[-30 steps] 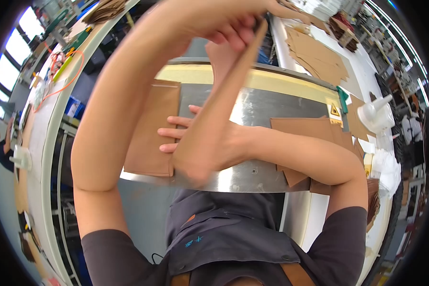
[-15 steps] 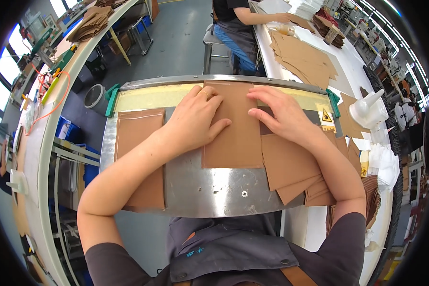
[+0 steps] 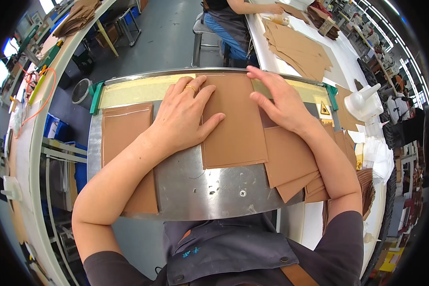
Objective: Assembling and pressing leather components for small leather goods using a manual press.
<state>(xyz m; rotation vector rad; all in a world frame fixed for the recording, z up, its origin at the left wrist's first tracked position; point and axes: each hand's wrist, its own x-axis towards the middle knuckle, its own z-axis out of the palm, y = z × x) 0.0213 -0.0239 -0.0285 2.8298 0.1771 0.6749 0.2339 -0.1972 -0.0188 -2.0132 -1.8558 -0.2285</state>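
Note:
A brown rectangular leather-like panel [image 3: 233, 121] lies flat at the middle of the metal work plate [image 3: 186, 193], its far end at the yellow strip [image 3: 133, 93]. My left hand [image 3: 183, 114] rests on the panel's left edge, fingers stretched and thumb out over it. At the right edge my right hand [image 3: 283, 105] is open, fingers and thumb apart; whether its fingertips touch the panel I cannot tell. Similar brown panels [image 3: 127, 133] lie to the left, partly under my left forearm. Several overlapping brown panels [image 3: 291, 152] lie to the right, partly hidden by my right forearm.
Green clamps [image 3: 96, 97] sit at the plate's far corners. A white bottle-like container [image 3: 364, 105] stands on the right-hand table with brown sheets [image 3: 295, 50]. A long bench [image 3: 38, 157] runs along the left. Ahead, a co-worker [image 3: 226, 28] sits at the table.
My right hand has lifted slightly, its fingers spreading wider. The middle panel has turned slightly, its near right corner shifting right. The whole view has shifted a little.

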